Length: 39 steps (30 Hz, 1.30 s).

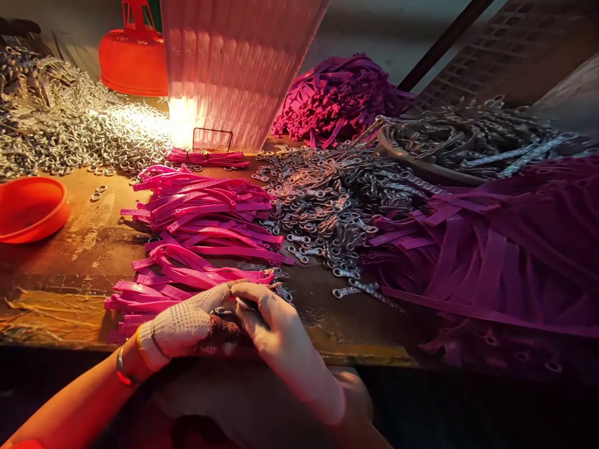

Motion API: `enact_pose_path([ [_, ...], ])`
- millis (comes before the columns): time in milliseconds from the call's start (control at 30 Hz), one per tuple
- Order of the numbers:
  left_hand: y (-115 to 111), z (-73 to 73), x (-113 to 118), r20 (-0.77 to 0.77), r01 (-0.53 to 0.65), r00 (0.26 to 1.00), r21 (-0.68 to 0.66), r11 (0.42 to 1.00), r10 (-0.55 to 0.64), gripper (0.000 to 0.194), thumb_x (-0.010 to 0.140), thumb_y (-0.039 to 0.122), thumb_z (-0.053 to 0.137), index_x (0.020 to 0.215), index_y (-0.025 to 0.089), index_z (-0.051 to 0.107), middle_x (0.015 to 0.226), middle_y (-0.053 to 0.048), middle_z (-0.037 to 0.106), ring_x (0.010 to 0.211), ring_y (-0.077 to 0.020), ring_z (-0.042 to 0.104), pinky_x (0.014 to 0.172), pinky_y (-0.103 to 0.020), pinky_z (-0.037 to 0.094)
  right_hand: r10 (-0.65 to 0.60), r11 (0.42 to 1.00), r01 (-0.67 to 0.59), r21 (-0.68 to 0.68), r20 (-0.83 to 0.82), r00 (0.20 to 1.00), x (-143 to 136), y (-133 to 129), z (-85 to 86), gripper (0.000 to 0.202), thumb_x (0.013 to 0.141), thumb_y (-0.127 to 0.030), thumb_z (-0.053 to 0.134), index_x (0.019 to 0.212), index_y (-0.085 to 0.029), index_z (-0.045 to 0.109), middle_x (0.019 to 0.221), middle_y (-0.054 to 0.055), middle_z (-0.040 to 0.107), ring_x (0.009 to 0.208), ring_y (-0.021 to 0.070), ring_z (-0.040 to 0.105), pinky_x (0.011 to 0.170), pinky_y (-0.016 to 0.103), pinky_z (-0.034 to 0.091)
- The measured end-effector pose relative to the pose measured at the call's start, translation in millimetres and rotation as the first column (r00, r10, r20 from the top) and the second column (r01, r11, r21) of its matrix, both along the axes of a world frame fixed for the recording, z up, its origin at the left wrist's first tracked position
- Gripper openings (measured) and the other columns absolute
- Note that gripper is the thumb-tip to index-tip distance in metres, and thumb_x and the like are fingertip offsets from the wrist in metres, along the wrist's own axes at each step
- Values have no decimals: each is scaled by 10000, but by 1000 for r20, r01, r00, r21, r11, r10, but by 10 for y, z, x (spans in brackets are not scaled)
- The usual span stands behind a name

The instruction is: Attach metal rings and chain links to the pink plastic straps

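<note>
My left hand (185, 324), in a pale dotted glove with dark stained fingers, is closed at the table's front edge. A small shiny metal piece (222, 310) shows between its thumb and fingers; its exact kind is hidden. My right hand (281, 330), pale and covered to a cuff at the wrist, meets the left with bent fingers pinched together. What those fingertips grip is hidden. Just beyond both hands lie bright pink strap strips (206, 262) in stacked bunches. Short metal chain pieces (337, 206) with end rings are heaped to the right of the strips.
Metal rings (84, 131) are piled at the back left, near a red bowl (35, 209). A glowing light stands by a ribbed translucent panel (238, 68). More pink strips (496, 249) cover the right side. A basin (421, 163) of chain pieces sits behind them.
</note>
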<state>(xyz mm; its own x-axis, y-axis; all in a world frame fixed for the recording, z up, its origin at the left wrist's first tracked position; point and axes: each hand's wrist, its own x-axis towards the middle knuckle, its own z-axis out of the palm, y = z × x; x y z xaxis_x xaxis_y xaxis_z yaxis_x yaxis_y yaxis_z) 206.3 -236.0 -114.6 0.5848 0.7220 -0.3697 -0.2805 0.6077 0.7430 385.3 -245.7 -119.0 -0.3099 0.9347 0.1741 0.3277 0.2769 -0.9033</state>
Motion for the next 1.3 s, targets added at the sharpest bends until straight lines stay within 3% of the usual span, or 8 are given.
enact_pose_path([
  [167, -32, -123, -30, 47, 58, 997, -118, 991, -53, 867, 713, 184, 799, 1484, 327, 429, 1001, -24, 628, 787, -147, 599, 709, -267, 498, 24, 993, -39, 115, 133, 991, -16, -24, -13, 270, 928, -145, 598, 1176, -250, 624, 1079, 17, 717, 978, 179, 656, 892, 302, 502],
  [300, -24, -198, -14, 17, 72, 997, -51, 996, -72, 612, 729, 189, 773, 1306, 267, 585, 902, -7, 628, 718, -133, 582, 627, -224, 455, 60, 993, -75, 94, 153, 986, -37, -41, 11, 260, 944, -144, 564, 1150, -269, 661, 1074, 2, 732, 1001, 179, 665, 911, 306, 499],
  [433, -10, -138, 30, 49, 170, 984, -5, 986, -169, 379, 825, 273, 726, 1185, 208, 625, 756, 4, 576, 552, -81, 500, 474, -173, 333, -111, 994, 111, 7, 59, 992, -49, -115, 40, 236, 925, -179, 561, 1126, -237, 669, 1018, 3, 741, 939, 155, 690, 867, 260, 536],
  [833, -52, -30, -6, 119, 124, 986, -48, 991, -118, 243, 850, 372, 684, 920, 141, 652, 722, -4, 562, 459, -48, 442, 371, -154, 253, -488, 869, 488, 76, -18, 873, -168, -466, 220, 248, 896, -249, 575, 1121, -230, 679, 1099, 39, 748, 1037, 191, 695, 974, 334, 555],
  [967, -125, 19, -50, 39, 116, 992, 33, 993, -117, 260, 836, 372, 707, 955, 152, 633, 605, 47, 478, 400, -18, 266, 368, -154, 169, -545, 833, 544, 96, -17, 838, -229, -587, 283, 254, 910, -258, 565, 1134, -238, 682, 1129, 36, 745, 1080, 194, 689, 1025, 340, 528],
  [1067, -195, 30, -83, -58, 96, 994, 159, 983, -87, 324, 848, 389, 714, 1051, 151, 628, 590, 52, 480, 423, -33, 284, 396, -163, 199, -592, 803, 590, 84, 8, 806, -283, -656, 336, 261, 908, -265, 568, 1139, -276, 688, 1133, 8, 748, 1095, 190, 686, 1066, 348, 499],
  [1167, -249, 51, -99, -186, 49, 982, 429, 902, 35, 411, 887, 373, 688, 1229, 164, 598, 674, 29, 538, 520, -66, 407, 470, -167, 314, -596, 800, 596, 65, -28, 803, -335, -685, 366, 240, 901, -278, 565, 1100, -285, 699, 1101, -8, 754, 1081, 188, 687, 1029, 335, 517],
  [1300, -281, 53, -97, -269, 101, 950, 745, 660, 159, 449, 920, 271, 622, 1356, 169, 579, 842, -39, 656, 749, -152, 588, 726, -250, 498, -578, 815, 580, 9, -82, 812, -366, -642, 313, 231, 855, -266, 550, 1016, -228, 712, 964, 10, 760, 935, 202, 697, 863, 324, 569],
])
